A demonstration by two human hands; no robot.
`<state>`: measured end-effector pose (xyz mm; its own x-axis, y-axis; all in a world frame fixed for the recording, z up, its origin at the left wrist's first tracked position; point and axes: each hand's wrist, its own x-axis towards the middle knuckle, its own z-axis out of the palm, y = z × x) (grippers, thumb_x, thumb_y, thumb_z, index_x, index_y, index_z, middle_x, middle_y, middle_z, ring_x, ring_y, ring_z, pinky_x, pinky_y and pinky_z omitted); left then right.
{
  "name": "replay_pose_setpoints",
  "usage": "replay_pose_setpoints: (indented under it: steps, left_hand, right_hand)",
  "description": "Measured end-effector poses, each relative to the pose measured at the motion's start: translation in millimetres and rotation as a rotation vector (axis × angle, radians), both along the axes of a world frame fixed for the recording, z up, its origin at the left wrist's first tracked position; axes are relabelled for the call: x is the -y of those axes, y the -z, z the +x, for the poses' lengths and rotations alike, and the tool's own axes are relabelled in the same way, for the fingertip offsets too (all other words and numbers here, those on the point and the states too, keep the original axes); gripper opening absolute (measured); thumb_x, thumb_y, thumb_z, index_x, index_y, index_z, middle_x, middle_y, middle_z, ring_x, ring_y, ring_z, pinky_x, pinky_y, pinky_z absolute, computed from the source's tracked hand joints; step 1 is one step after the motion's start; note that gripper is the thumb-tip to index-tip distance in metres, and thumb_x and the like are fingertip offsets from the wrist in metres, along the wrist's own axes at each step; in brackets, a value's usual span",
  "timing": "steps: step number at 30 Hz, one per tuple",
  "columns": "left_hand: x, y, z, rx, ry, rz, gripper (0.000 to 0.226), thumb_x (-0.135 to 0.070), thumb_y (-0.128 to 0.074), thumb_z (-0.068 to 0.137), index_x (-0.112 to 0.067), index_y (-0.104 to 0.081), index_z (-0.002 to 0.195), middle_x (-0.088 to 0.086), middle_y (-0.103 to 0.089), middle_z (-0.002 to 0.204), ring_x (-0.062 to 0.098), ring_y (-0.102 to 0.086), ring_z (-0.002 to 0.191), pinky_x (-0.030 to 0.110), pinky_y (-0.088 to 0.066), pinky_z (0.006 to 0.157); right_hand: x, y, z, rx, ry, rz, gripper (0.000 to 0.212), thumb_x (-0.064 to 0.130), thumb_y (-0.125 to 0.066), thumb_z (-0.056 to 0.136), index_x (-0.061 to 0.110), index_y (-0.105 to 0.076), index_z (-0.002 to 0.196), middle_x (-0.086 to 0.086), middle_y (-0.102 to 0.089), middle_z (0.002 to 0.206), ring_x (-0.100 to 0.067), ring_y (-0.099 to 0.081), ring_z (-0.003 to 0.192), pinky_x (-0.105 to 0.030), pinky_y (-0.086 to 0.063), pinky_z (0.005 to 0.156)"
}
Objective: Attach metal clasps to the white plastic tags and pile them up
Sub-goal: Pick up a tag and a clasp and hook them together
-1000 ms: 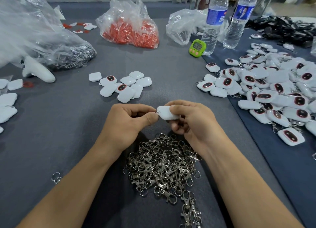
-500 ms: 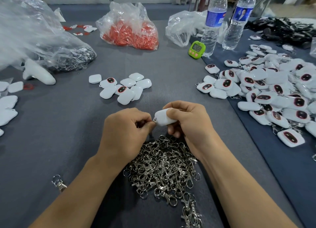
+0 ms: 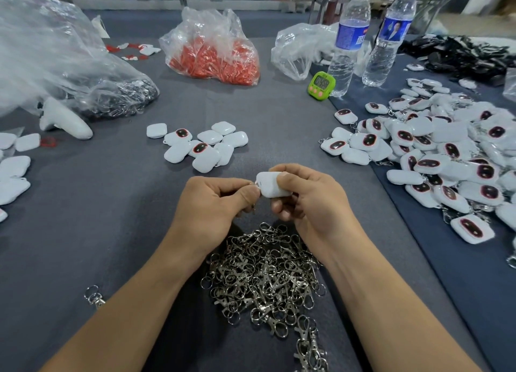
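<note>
At the near edge of the grey table (image 3: 83,232), between the two forearms, I have a heap of metal clasps (image 3: 265,276) spilling toward the bottom of my view. One stray clasp (image 3: 94,297) lies well apart to the left. Just beyond the heap the two hands meet above the cloth. The right hand (image 3: 310,201) has its thumb and curled fingers wrapped round a white plastic tag (image 3: 269,184), plain side up. The left hand (image 3: 212,204) pinches a small metal ring (image 3: 252,184) between thumb and forefinger, right at the tag's left corner. The rest of that clasp is hidden in the fist, so I cannot tell whether the ring is through the tag's loop.

Past the hands sits a small cluster of white tags (image 3: 201,145), two of them showing dark, red-rimmed faces. To the right, on darker blue cloth, spreads the big pile of finished tags (image 3: 435,154), with clasps poking out at its edges. More white tags (image 3: 12,173) lie at the left edge, near a white handheld controller (image 3: 65,120) that rests by a clear bag of dark metal parts (image 3: 83,73).

Farther back I make out a green timer (image 3: 321,85) just beside a water bottle (image 3: 347,42), a second bottle (image 3: 386,39) to its right, a bag of red pieces (image 3: 215,53), a crumpled clear bag (image 3: 298,50), and at far right a heap of black items (image 3: 458,56)
</note>
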<state>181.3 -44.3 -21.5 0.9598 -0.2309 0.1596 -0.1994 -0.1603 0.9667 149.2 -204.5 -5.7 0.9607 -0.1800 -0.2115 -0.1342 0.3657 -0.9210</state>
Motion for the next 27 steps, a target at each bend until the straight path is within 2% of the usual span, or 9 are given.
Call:
replay_pose_setpoints:
  steps: [2, 5, 8, 10, 12, 15, 19, 24, 27]
  left_hand:
    - [-2.4, 1.0, -0.1, 0.109, -0.045, 0.102, 0.025, -0.023, -0.080, 0.085, -0.048, -0.078, 0.083, -0.009, -0.073, 0.066, 0.002, -0.061, 0.058, 0.022, -0.052, 0.060]
    - [-3.8, 0.0, -3.4, 0.283, -0.085, 0.288, 0.005, -0.033, -0.075, 0.083, -0.036, -0.079, 0.081, -0.011, -0.067, 0.063, 0.005, -0.058, 0.057, 0.022, -0.046, 0.057]
    - [-3.8, 0.4, -6.6, 0.483, -0.095, 0.558, 0.019, -0.034, -0.066, 0.084, -0.022, -0.076, 0.072, -0.007, -0.060, 0.060, 0.013, -0.055, 0.060, 0.038, -0.046, 0.061]
    - [-3.4, -0.1, -8.4, 0.541, -0.116, 0.637, 0.020, -0.032, -0.064, 0.085, -0.021, -0.076, 0.072, -0.007, -0.060, 0.060, 0.014, -0.054, 0.062, 0.040, -0.047, 0.061]
    - [-2.8, 0.0, -8.1, 0.455, -0.130, 0.553, 0.018, -0.033, -0.066, 0.086, -0.023, -0.077, 0.074, -0.008, -0.063, 0.062, 0.011, -0.056, 0.061, 0.035, -0.047, 0.061]
    - [-0.7, -2.2, -5.0, 0.180, -0.094, 0.252, 0.015, -0.025, -0.077, 0.087, -0.038, -0.079, 0.079, -0.017, -0.072, 0.066, -0.004, -0.060, 0.058, 0.010, -0.044, 0.057]
    - [2.7, -3.2, -2.2, 0.003, -0.008, 0.036, 0.027, -0.018, -0.076, 0.089, -0.044, -0.080, 0.082, -0.012, -0.068, 0.060, -0.001, -0.055, 0.055, 0.012, -0.045, 0.058]
    - [3.3, -3.1, -3.9, 0.056, -0.045, 0.047, 0.031, -0.019, -0.076, 0.089, -0.048, -0.079, 0.078, -0.012, -0.063, 0.054, -0.001, -0.048, 0.052, 0.014, -0.042, 0.053]
    - [0.5, -1.8, -7.0, 0.227, -0.083, 0.233, 0.018, -0.026, -0.075, 0.089, -0.033, -0.079, 0.072, -0.008, -0.063, 0.057, 0.002, -0.051, 0.054, 0.021, -0.041, 0.054]
  right_hand:
    - [-0.6, 0.9, 0.5, 0.012, 0.009, -0.014, 0.021, -0.003, -0.052, 0.099, 0.008, -0.067, 0.090, -0.007, -0.068, 0.065, -0.015, -0.052, 0.044, -0.020, -0.037, 0.038]
    - [-2.6, 2.6, 1.0, 0.031, 0.025, -0.068, 0.020, -0.003, -0.053, 0.099, 0.009, -0.068, 0.090, -0.008, -0.068, 0.067, -0.015, -0.052, 0.043, -0.021, -0.037, 0.037]
    - [-5.2, 4.6, 0.4, 0.047, 0.034, -0.161, 0.019, -0.004, -0.054, 0.099, 0.006, -0.068, 0.092, -0.008, -0.068, 0.066, -0.015, -0.052, 0.042, -0.022, -0.039, 0.037]
    - [-6.4, 5.0, 0.0, 0.045, 0.039, -0.188, 0.018, -0.004, -0.054, 0.099, 0.005, -0.069, 0.093, -0.007, -0.068, 0.065, -0.014, -0.053, 0.043, -0.022, -0.039, 0.038]
    - [-6.4, 3.3, 0.5, 0.031, 0.045, -0.151, 0.019, -0.003, -0.053, 0.099, 0.006, -0.068, 0.094, -0.007, -0.068, 0.065, -0.014, -0.053, 0.043, -0.021, -0.039, 0.038]
    - [-4.7, 0.7, 1.2, 0.003, 0.037, -0.042, 0.020, -0.002, -0.051, 0.100, 0.008, -0.067, 0.094, -0.007, -0.068, 0.065, -0.014, -0.053, 0.044, -0.020, -0.039, 0.038]
    - [-4.4, 0.0, 1.4, 0.009, 0.013, 0.064, 0.023, -0.002, -0.048, 0.101, 0.007, -0.067, 0.092, -0.008, -0.068, 0.066, -0.014, -0.051, 0.046, -0.021, -0.039, 0.040]
    - [-4.0, 1.6, 1.3, 0.011, 0.003, 0.067, 0.023, -0.002, -0.049, 0.101, 0.007, -0.067, 0.092, -0.008, -0.068, 0.067, -0.014, -0.052, 0.046, -0.021, -0.039, 0.040]
    - [-3.7, 3.0, 0.6, 0.028, 0.021, -0.010, 0.020, -0.001, -0.050, 0.100, 0.008, -0.067, 0.093, -0.008, -0.069, 0.067, -0.014, -0.053, 0.044, -0.021, -0.039, 0.038]
